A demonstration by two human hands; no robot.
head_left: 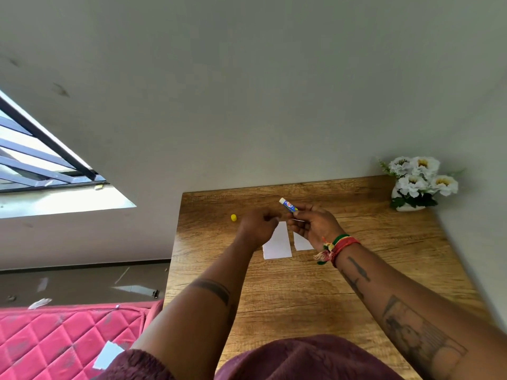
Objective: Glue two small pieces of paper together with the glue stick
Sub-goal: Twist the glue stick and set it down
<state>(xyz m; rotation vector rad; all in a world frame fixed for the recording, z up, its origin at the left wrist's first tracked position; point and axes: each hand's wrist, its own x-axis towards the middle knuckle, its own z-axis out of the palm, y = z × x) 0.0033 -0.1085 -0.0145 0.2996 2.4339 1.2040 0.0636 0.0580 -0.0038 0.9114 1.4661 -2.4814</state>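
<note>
Both forearms reach out over the wooden table (343, 283), hands raised a little above the top, close together but not touching.

Right hand (312, 226): fingers pinched round the lower end of the glue stick (288, 205), tube tilted, white tip pointing up and away toward the wall. Braided red-green-yellow wristband (338, 246) on that wrist.

Left hand (259, 227): back of hand to camera, fingers curled loosely, just left of the glue stick; whether it grips anything cannot be told.

Glue stick: blue barrel with a label, white end, uncapped. Yellow cap (233, 217) lies on the table left of the glue stick, apart from both hands.

Larger paper piece (278, 245): white, flat on the table below the glue stick, top partly hidden by the left hand. Smaller paper piece (301, 242): white, just right of the larger one, small gap between them, partly under the right hand.

Flower vase (419, 185), white blooms, stands right of the glue stick at the table's far corner against the wall, well apart from the hands. Table's left edge runs just beyond the cap; bare wood nearer the person and to the right of the papers.
</note>
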